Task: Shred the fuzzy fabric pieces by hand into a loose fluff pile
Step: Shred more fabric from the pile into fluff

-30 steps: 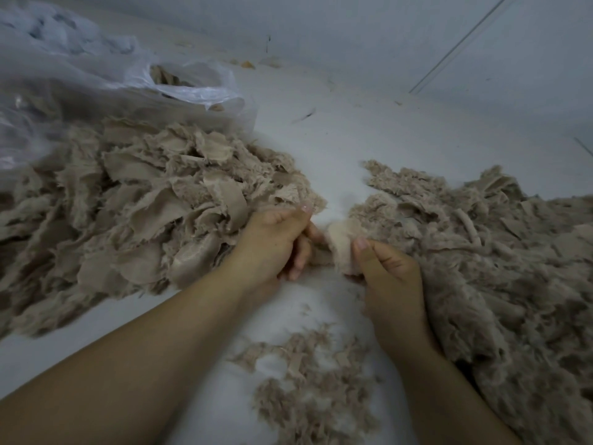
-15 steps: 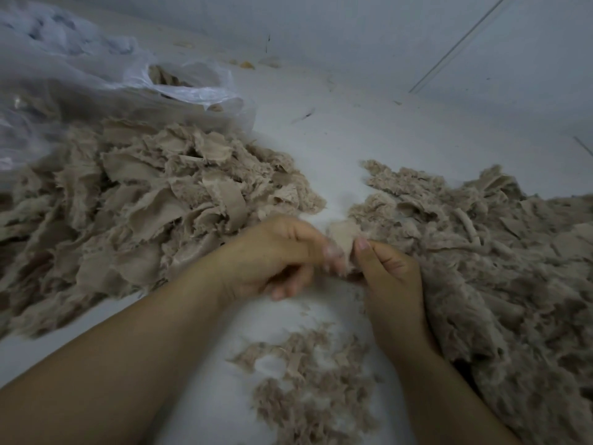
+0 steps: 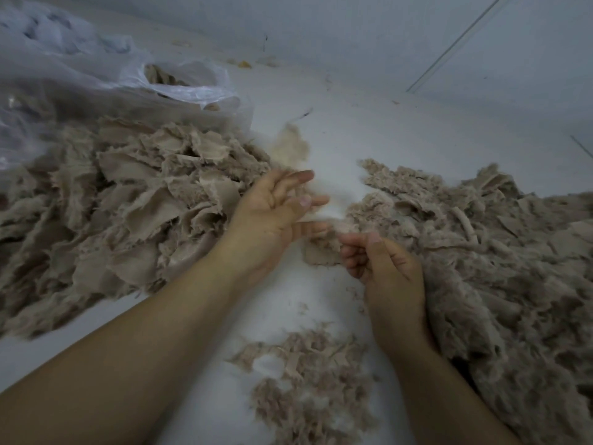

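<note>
Nearest, a thin scatter of shredded fluff (image 3: 308, 380) is cut off by the bottom edge. A small beige fabric scrap (image 3: 322, 252), lying roughly left-right, is pinched by the right hand (image 3: 385, 277). The left hand (image 3: 276, 213) is seen spread, fingers blurred. 2 heaps flank them: fabric pieces (image 3: 128, 213), fluff pile (image 3: 481, 252). Beyond, a plastic bag (image 3: 179, 81) is only partly seen.
</note>
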